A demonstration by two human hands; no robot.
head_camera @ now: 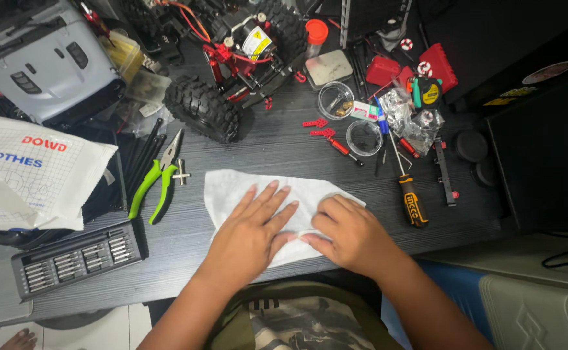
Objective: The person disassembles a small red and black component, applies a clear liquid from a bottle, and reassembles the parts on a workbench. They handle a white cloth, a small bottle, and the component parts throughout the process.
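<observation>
Hands rest together on a white cloth [258, 188] spread flat near the front edge of a dark wood-grain desk [284, 146]. The left hand [250, 232] lies palm down on the cloth with its fingers [267, 201] stretched out and released, grasping nothing. The right hand [352, 234] sits just beside it on the cloth's right part, knuckles bent and fingertips curled down onto the fabric where a fold shows; whether it pinches the cloth I cannot tell. Left of the cloth lie green-handled pliers [156, 185], and further left, toward the desk's front, a dark case of screwdriver bits [76, 258]. A white printed bag [31, 172] covers the desk left of the pliers. Right of the cloth lies a screwdriver with a black and orange handle [410, 198]. Behind the cloth stands a radio-control crawler chassis [232, 61] with knobby black tyres and red parts, its grey body shell [44, 58] set off to the left of it. Two small clear round dishes [336, 100] and a heap of small bagged parts [407, 113] lie behind and right of the cloth.
</observation>
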